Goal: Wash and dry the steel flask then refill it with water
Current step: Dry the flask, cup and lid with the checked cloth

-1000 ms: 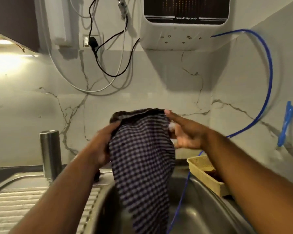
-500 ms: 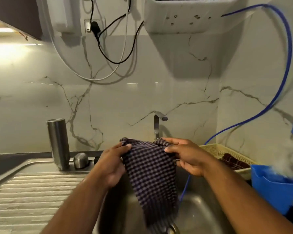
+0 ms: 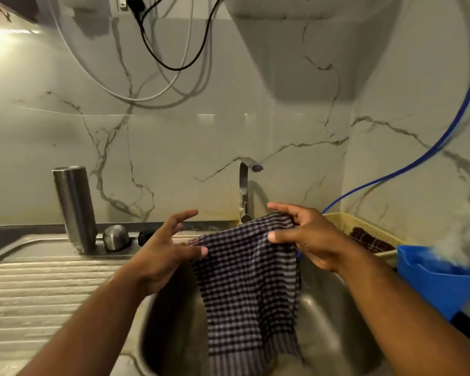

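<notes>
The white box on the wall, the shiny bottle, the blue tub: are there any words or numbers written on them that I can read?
None can be read right now.
White box: only its plain underside shows, no writing.
Steel flask: bare metal, no label visible.
Blue tub: plain, no print visible.
Checked cloth: only a pattern, no tag showing.

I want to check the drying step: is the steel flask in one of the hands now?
No, the steel flask stands upright on the drainboard, while the right hand holds the checked cloth over the sink.
</notes>
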`<state>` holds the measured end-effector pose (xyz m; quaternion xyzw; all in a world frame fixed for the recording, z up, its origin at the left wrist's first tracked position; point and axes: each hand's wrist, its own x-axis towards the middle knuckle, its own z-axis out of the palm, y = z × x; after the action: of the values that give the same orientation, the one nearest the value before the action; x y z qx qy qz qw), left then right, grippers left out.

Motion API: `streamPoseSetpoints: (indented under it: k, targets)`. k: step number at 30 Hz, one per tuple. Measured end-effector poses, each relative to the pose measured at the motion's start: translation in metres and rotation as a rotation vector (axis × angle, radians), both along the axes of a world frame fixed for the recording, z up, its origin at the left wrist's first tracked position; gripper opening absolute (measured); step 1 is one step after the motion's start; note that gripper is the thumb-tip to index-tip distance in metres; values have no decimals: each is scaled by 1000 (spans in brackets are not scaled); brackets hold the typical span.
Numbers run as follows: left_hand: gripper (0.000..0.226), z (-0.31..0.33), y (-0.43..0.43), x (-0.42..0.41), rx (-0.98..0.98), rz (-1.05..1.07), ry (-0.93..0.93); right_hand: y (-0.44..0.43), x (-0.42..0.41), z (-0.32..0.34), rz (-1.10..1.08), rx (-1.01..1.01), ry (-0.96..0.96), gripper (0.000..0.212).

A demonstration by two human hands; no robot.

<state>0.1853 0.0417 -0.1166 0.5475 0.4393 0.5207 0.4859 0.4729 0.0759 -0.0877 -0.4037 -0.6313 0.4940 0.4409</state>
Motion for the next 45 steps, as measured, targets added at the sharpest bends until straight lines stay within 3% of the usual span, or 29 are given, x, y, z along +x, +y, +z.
streamPoseSetpoints:
  k: [3, 5, 7, 11, 14, 18, 21, 26, 30, 33, 36, 42, 45]
  targets:
    - [64, 0, -2, 3, 186, 42, 290, -8, 3, 8, -75, 236, -583, 84]
    - [48, -2, 2, 3, 335, 201, 612, -8, 2, 8, -172, 339, -794, 73]
    - [34, -3, 7, 2, 408, 277, 804, -7, 4, 6, -205, 367, -824, 50]
    - [23, -4, 9, 1, 463, 292, 869, -4, 7, 2, -212, 412, -779, 16]
    - [17, -5, 13, -4, 436, 323, 799, 0, 8, 1, -271, 465, -671, 12]
    - [24, -3, 10, 3, 255, 178, 247, -3, 0, 2, -153, 155, -177, 15]
    - [26, -2, 7, 13, 21, 181, -45, 0, -12, -6, -207, 77, -78, 20]
    - [33, -5, 9, 13, -165, 149, -220, 2, -20, -10, -238, -101, 75, 19]
    - [43, -4, 7, 7, -176, -86, -115, 5, -17, -9, -263, -169, 207, 20]
    - [42, -7, 6, 9, -87, -47, -1, 3, -7, -3, -113, -211, 229, 26]
    - [40, -5, 3, 12, 6, 18, -103, 3, 9, 2, 86, -258, 277, 44]
    - [25, -6, 2, 17, 78, 170, -14, 8, 15, -12, 101, -347, 36, 33]
    - [27, -19, 13, 15, -113, 265, 68, 5, 7, -20, 112, -411, -51, 34]
